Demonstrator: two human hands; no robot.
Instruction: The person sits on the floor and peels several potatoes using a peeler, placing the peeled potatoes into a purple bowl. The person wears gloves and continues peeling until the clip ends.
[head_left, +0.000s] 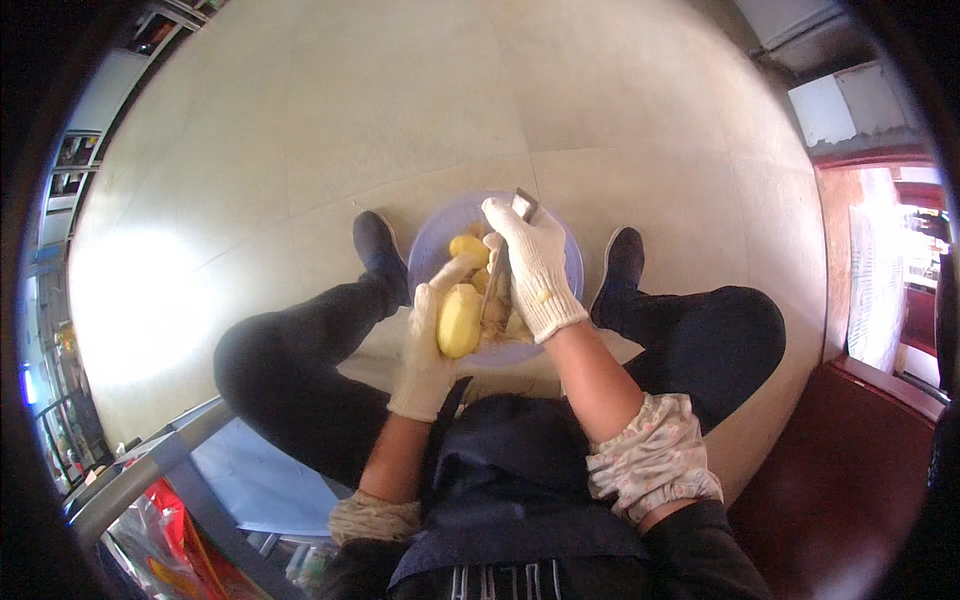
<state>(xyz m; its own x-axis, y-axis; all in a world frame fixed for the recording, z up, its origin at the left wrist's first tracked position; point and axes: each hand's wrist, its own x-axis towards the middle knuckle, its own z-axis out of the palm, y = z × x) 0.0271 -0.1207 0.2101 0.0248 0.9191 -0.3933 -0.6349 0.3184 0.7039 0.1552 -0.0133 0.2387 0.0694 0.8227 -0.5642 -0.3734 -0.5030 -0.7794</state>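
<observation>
My left hand (424, 352), in a white knit glove, holds a large peeled potato (459, 321) with pale yellow flesh. In a matching glove, my right hand (529, 262) grips a metal blade tool (496, 289), a knife or peeler, its far end showing above the fingers. The blade lies just right of the potato; whether they touch I cannot tell. Under both hands is a round light-purple plastic basket (429, 225) between the feet. Inside it are a smaller yellow potato (468, 249) and more pieces, with brownish peelings partly hidden by the hands.
Dark-trousered legs and dark shoes flank the basket on the beige tiled floor (412, 97). At lower left stand a grey frame (187, 424) with a blue panel and red plastic packaging (176, 517). A dark red surface (832, 450) is at lower right, and shelving lines the left rim.
</observation>
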